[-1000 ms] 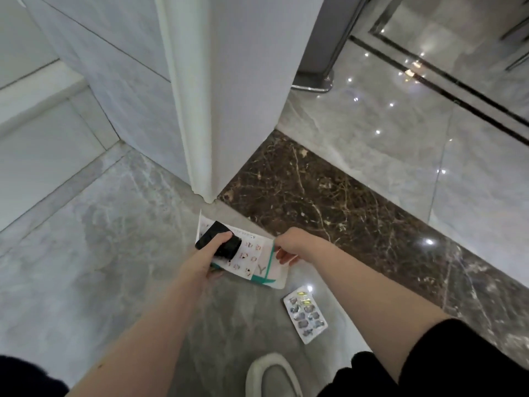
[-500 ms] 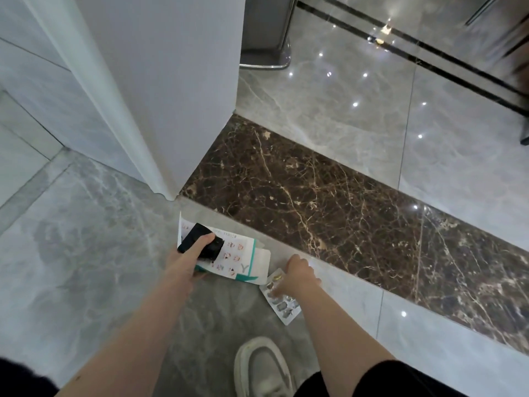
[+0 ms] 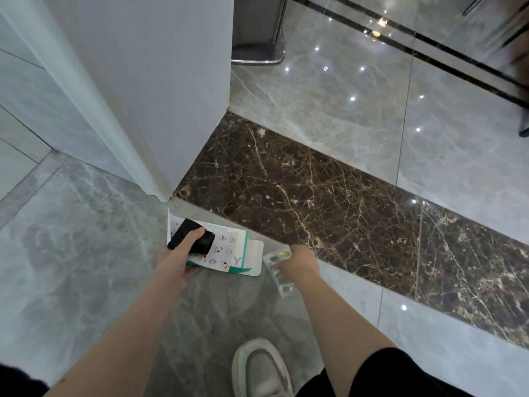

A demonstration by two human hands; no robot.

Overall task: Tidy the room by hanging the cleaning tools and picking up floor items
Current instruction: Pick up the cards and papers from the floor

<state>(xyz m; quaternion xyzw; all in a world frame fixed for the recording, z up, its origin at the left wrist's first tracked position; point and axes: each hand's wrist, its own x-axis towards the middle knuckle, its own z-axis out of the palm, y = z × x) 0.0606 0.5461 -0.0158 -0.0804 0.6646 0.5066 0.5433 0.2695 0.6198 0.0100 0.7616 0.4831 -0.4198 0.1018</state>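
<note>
Two hands gather floor litter by a white wall corner. At left, the left hand [image 3: 179, 257] clamps a black packet [image 3: 192, 237] on a printed carton [image 3: 221, 249], thumb on top. At right, the right hand [image 3: 300, 257] closes on a blister pack [image 3: 279, 277], its near end jutting below the fingers. Best lifted level, grip firm, so nothing slips.

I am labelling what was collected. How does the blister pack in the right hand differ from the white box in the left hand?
The blister pack is a thin, see-through silvery strip with pill pockets; the white box is opaque card with small red pictures and a teal edge. The pack is smaller than the box. The right hand holds only the pack, while the left hand holds the box with a black object on top. Both are flat and held off the floor.
</note>
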